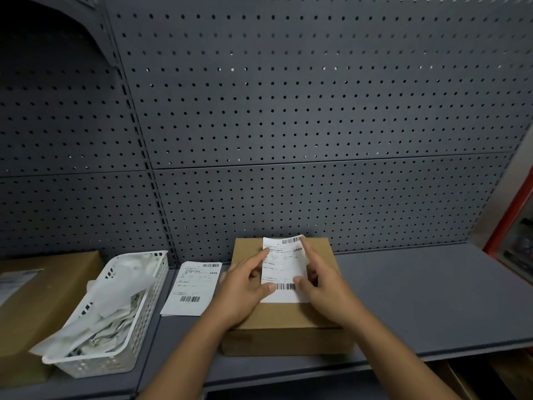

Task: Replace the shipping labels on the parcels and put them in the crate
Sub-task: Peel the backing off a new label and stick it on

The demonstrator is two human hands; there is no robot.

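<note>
On a dark grey metal shelf, backed by a grey perforated pegboard wall, a flat brown cardboard parcel, lying roughly at the middle of the shelf with its far edge close to the pegboard. Above the parcel's top face, a white paper shipping label with black barcodes and printed text, held between both hands, its upper end curling up clear of the cardboard, its lower end low against the box top; whether that end is stuck down, impossible to tell. Left hand at the label's left edge, index finger stretched up along the side of the paper, thumb pressed near the lower barcode, remaining fingers curled under and hidden. Right hand at the label's right edge, index finger reaching to the upper right corner, thumb pinching near the lower barcode, other fingers folded behind the sheet. Just left of the parcel, a second white printed label sheet with two barcodes, lying flat on the shelf, apart from both hands. Further left, a white slotted plastic basket, heaped with crumpled white paper scraps and backing strips. At the far left edge, partly behind the basket, another brown cardboard box with a pale label on its top, blurred. At the right edge, a red frame, contents indistinct.
</note>
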